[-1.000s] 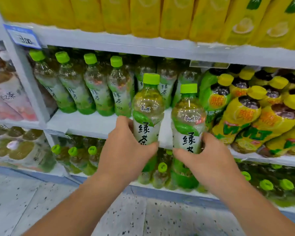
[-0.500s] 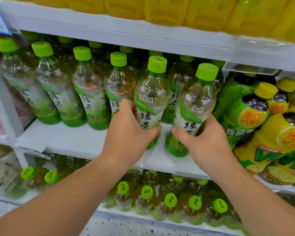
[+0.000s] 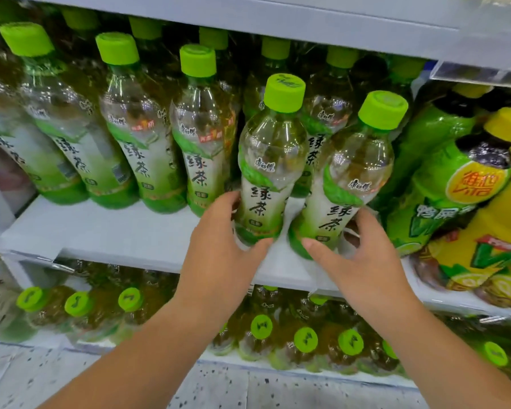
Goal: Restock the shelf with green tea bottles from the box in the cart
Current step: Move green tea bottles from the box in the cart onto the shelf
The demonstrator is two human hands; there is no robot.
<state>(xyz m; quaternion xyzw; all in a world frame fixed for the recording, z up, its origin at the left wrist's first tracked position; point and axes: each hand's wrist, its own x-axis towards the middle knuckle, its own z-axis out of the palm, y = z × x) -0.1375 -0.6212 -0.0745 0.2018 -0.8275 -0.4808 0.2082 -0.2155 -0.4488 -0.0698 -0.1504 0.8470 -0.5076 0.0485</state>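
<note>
Two green tea bottles with lime caps stand on the white shelf (image 3: 124, 231), in front of a row of several like bottles (image 3: 148, 137). My left hand (image 3: 222, 255) grips the base of the left bottle (image 3: 269, 160), thumb in front and fingers behind. My right hand (image 3: 363, 261) holds the lower part of the right bottle (image 3: 351, 178), which leans slightly to the right. Both bottle bases rest on the shelf board. The box and cart are out of view.
Yellow-and-green lemon tea bottles (image 3: 466, 202) crowd the shelf's right side. The shelf above (image 3: 307, 28) hangs low over the caps. More green-capped bottles (image 3: 304, 340) fill the shelf below. Speckled floor (image 3: 101, 382) lies beneath.
Both hands carried the two bottles up from in front of the shelf edge and set them on the shelf board. The view moved closer to the shelf.
</note>
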